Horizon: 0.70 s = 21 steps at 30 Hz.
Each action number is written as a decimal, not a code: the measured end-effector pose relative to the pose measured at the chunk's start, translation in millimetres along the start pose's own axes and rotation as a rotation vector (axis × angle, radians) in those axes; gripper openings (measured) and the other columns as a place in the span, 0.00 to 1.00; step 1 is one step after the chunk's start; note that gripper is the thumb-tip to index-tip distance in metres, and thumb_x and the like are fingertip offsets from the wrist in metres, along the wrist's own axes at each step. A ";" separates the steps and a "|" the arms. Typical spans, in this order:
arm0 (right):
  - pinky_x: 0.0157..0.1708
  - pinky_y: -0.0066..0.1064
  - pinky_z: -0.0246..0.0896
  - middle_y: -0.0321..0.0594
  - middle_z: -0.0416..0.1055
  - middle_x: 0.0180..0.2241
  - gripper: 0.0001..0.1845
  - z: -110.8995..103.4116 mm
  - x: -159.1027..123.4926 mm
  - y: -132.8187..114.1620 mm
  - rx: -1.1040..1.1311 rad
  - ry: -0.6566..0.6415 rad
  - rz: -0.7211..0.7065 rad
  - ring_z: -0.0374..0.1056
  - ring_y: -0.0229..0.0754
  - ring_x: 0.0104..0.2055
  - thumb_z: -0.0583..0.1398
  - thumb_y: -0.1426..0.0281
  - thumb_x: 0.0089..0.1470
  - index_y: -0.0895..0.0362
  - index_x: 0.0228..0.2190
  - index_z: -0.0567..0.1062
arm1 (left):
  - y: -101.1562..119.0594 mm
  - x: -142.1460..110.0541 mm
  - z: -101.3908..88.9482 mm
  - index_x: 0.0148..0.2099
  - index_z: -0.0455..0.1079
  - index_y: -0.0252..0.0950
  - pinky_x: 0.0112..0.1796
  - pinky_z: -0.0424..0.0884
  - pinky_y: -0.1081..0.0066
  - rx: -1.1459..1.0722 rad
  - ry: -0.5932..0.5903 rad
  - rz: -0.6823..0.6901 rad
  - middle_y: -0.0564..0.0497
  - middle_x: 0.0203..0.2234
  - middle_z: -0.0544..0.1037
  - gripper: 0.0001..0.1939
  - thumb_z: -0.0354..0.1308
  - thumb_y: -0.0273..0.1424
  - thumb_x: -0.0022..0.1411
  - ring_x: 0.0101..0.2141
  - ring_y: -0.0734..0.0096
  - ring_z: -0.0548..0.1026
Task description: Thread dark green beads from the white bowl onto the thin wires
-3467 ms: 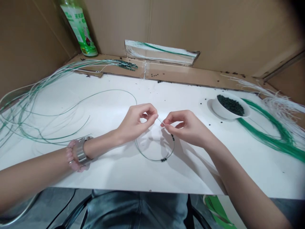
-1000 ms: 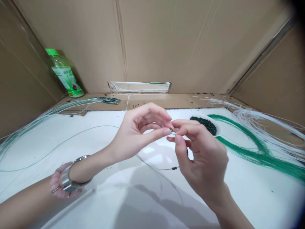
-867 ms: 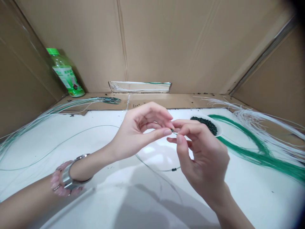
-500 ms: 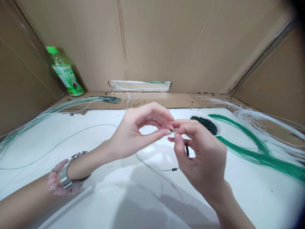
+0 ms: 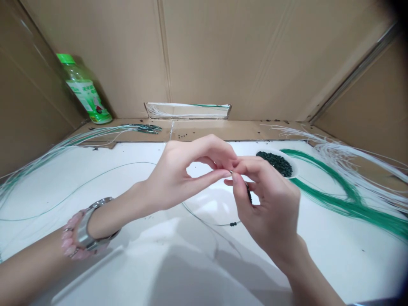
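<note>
Pinch softly with the grip of left hand and right hand both closed on the thin wire mid-frame, and mind the black beads just below.

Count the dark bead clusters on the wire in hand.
2: a small cluster beside the right hand, a longer cluster within its curl. The hand may hide more.
</note>
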State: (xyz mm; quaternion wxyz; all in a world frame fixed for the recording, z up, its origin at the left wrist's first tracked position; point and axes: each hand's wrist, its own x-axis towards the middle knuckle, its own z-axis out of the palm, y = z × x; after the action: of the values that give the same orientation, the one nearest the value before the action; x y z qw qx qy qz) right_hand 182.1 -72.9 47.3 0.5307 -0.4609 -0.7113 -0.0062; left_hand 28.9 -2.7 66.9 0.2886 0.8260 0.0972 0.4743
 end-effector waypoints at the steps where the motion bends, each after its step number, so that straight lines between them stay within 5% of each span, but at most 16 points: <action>1: 0.28 0.23 0.74 0.37 0.72 0.35 0.09 0.1 -0.5 -0.4 0.032 0.007 0.023 0.71 0.35 0.36 0.56 0.81 0.55 0.55 0.33 0.67 | 0.4 -0.9 1.2 0.40 0.70 0.36 0.36 0.80 0.74 -0.018 0.022 -0.039 0.52 0.32 0.78 0.08 0.61 0.21 0.58 0.32 0.74 0.78; 6: 0.29 0.27 0.75 0.37 0.73 0.35 0.07 0.2 -2.2 -0.6 0.157 0.064 0.130 0.72 0.37 0.36 0.58 0.80 0.55 0.56 0.32 0.70 | 2.8 -1.9 5.9 0.40 0.70 0.39 0.37 0.80 0.73 -0.099 0.102 -0.187 0.54 0.30 0.79 0.09 0.62 0.23 0.57 0.33 0.73 0.79; 21: 0.28 0.29 0.74 0.33 0.74 0.28 0.07 -0.4 0.7 -0.7 0.208 0.138 0.140 0.71 0.35 0.29 0.61 0.79 0.53 0.55 0.31 0.74 | 2.6 -2.2 8.3 0.40 0.67 0.37 0.35 0.77 0.75 -0.185 0.153 -0.264 0.56 0.29 0.77 0.11 0.61 0.20 0.56 0.31 0.77 0.77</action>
State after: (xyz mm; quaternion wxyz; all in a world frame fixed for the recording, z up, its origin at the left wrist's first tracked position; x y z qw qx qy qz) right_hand 182.0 -73.0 48.3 0.6223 -0.4503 -0.6361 0.0729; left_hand 34.4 -9.0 63.6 0.4149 0.7374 0.1826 0.5008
